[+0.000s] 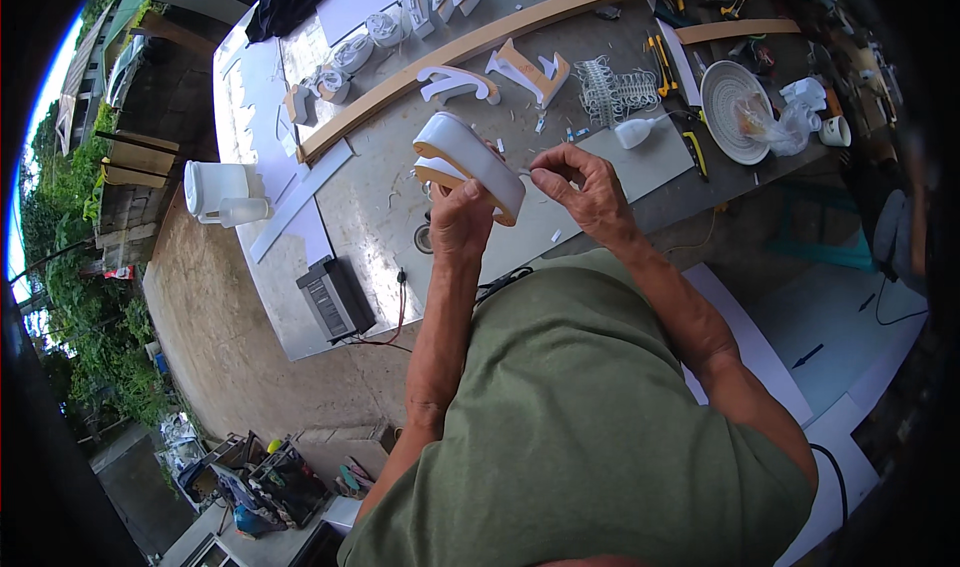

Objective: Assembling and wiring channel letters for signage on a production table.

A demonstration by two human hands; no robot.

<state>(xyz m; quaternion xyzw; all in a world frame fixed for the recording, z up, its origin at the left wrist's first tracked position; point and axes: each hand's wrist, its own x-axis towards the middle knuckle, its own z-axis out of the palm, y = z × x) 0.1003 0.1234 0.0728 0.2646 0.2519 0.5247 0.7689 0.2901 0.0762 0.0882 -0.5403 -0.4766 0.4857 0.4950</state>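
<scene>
My left hand [462, 217] is closed around the lower part of a white, curved channel letter [470, 155] with tan edges, raised above the workbench and tilted. Just right of that piece, my right hand [590, 189] is in a pinch, thumb against forefinger; whatever sits between the fingertips is too small to make out. Beyond lie two similar shaped letters, one curved [458, 85] and one more angular [530, 72] with its tan side showing. A bundle of white wired LED modules [615, 92] rests to their right, near a small white squeeze bottle [635, 132].
Across the bench [385, 172] runs a long tan strip [480, 47], with several white letters behind it. Pliers [695, 155], a ribbed white plate [722, 92] and a mug [834, 132] are at right. A black power supply [335, 299] and white bucket [215, 189] are at left.
</scene>
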